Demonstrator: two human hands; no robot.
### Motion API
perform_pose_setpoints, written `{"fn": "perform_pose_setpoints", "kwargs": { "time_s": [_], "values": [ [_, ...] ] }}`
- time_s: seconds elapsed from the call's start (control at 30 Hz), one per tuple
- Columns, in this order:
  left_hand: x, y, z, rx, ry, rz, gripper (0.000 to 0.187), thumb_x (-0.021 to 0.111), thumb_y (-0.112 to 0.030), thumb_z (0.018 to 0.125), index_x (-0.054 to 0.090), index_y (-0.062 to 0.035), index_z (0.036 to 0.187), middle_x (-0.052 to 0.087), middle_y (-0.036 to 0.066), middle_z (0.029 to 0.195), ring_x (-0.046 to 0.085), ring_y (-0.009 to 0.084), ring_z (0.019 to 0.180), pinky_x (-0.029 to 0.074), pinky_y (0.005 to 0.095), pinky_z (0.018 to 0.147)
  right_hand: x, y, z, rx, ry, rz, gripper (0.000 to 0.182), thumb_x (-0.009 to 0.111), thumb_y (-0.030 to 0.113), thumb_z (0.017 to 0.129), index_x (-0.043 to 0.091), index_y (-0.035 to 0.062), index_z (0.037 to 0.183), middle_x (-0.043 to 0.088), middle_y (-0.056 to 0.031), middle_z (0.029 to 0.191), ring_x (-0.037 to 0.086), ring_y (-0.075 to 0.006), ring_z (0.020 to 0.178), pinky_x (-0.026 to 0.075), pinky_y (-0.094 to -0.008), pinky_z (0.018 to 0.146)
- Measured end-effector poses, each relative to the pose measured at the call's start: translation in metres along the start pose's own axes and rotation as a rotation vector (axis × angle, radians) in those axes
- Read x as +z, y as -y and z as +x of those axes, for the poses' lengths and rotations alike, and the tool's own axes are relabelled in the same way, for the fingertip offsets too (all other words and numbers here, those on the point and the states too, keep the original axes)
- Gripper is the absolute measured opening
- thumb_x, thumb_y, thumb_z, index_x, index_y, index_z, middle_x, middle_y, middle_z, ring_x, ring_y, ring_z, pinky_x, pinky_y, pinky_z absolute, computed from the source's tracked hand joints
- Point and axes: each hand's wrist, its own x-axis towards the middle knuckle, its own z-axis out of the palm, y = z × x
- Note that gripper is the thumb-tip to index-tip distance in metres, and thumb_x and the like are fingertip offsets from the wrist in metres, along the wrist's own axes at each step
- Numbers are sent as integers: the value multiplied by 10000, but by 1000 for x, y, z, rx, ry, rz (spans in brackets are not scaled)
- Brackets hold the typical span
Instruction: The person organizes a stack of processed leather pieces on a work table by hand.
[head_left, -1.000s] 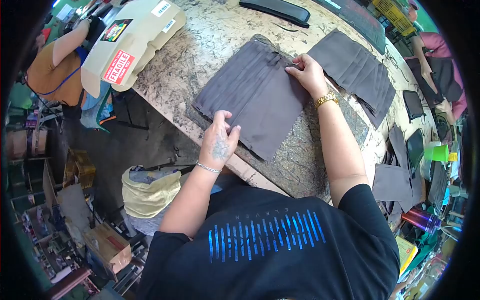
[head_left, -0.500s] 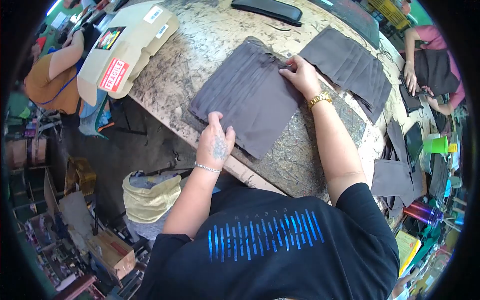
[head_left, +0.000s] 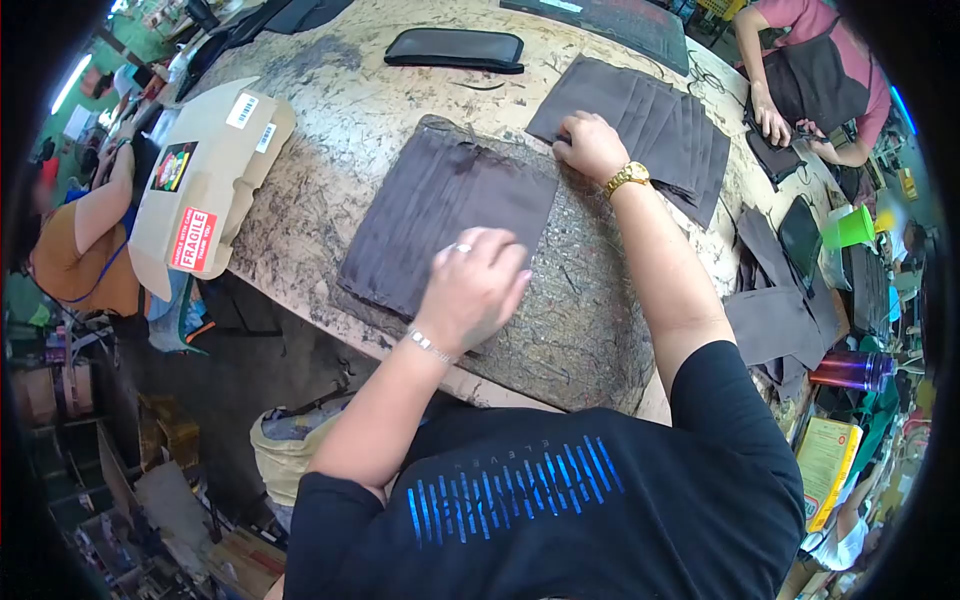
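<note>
A stack of dark brown fabric-like sheets (head_left: pixel 400 225) lies on a worn, scratched board (head_left: pixel 590 320), its layers spread like steps. Over the near right part of this stack is my left hand (head_left: pixel 475 285), fingers loosely bent and slightly blurred; I see nothing held in it. My right hand (head_left: pixel 592 150), with a gold watch at the wrist, is at the lower left edge of a second, fanned stack of dark sheets (head_left: pixel 645 120). Its thumb and fingers are pinched together on the edge of a sheet there; the fingertips are partly hidden.
A black flat case (head_left: pixel 455 48) lies at the back of the table. To the left stands a cardboard carton (head_left: pixel 210 160) with a FRAGILE label. At right are loose dark pieces (head_left: pixel 775 325), a green cup (head_left: pixel 850 228) and a purple tumbler (head_left: pixel 850 371). Co-workers sit left and far right.
My right hand has left the near stack's far edge and moved to the fanned stack. My left hand has moved from the near stack's left edge rightward over it. The view has shifted.
</note>
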Motion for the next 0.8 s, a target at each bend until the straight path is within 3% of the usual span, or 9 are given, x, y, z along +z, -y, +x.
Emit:
{"fn": "perform_pose_setpoints", "kwargs": {
  "time_s": [0.17,0.27,0.33,0.43,0.57,0.63,0.7,0.77,0.8],
  "values": [
    [36,12,49,104,103,26,169,616,-186,738,566,-74,853,537,54,952,519,223,939,444,352,753,8,-11,8,-64,-24,-40,166,530,161,746,629,27,733,614,-161,805,587,-335,792,467,-406,758],
    [56,20,73,104,191,57,179,602,-196,749,567,-62,863,536,68,958,511,235,968,443,366,781,6,-21,8,-43,-105,168,189,548,179,767,619,7,736,612,-172,793,582,-343,777,468,-403,715],
    [67,23,90,78,290,79,245,587,-207,760,562,-47,944,530,95,1018,491,260,1025,425,386,846,2,-26,10,213,-13,441,237,568,206,796,607,-21,742,611,-167,752,590,-286,703,460,-362,670],
    [85,27,117,84,219,130,309,587,-211,764,536,-46,1021,507,107,1110,455,269,1102,397,413,899,8,-42,15,347,11,688,248,579,224,813,607,-19,767,612,-107,709,556,-185,644,447,-310,634],
    [116,41,139,-55,262,116,493,505,-386,833,447,-70,1207,431,120,1261,351,288,1227,298,519,969,14,-66,22,410,24,947,232,574,223,820,603,-6,799,587,-50,672,499,-128,623,429,-299,601],
    [115,42,141,-106,389,123,546,464,-447,844,416,-92,1255,394,107,1304,328,288,1243,281,528,975,1,-75,25,312,-437,922,216,563,211,821,583,1,778,541,-21,640,470,-126,585,403,-305,552],
    [125,47,129,-110,321,137,539,463,-443,843,413,-106,1262,370,94,1324,308,278,1255,273,528,979,-38,-102,30,456,-610,1072,212,563,195,813,563,-13,769,523,-28,642,454,-119,589,387,-297,552],
    [131,49,122,-111,274,105,544,456,-453,843,412,-114,1267,365,90,1324,288,268,1264,250,533,988,-82,-130,27,392,-901,896,203,560,203,816,558,5,776,534,-21,658,462,-104,588,389,-281,538],
    [133,50,121,-117,252,101,546,455,-456,843,412,-116,1268,367,90,1322,285,267,1266,240,533,992,-105,-148,21,383,-923,1051,179,566,172,815,566,0,863,556,-44,803,493,-121,709,405,-281,651]
  ]
}}
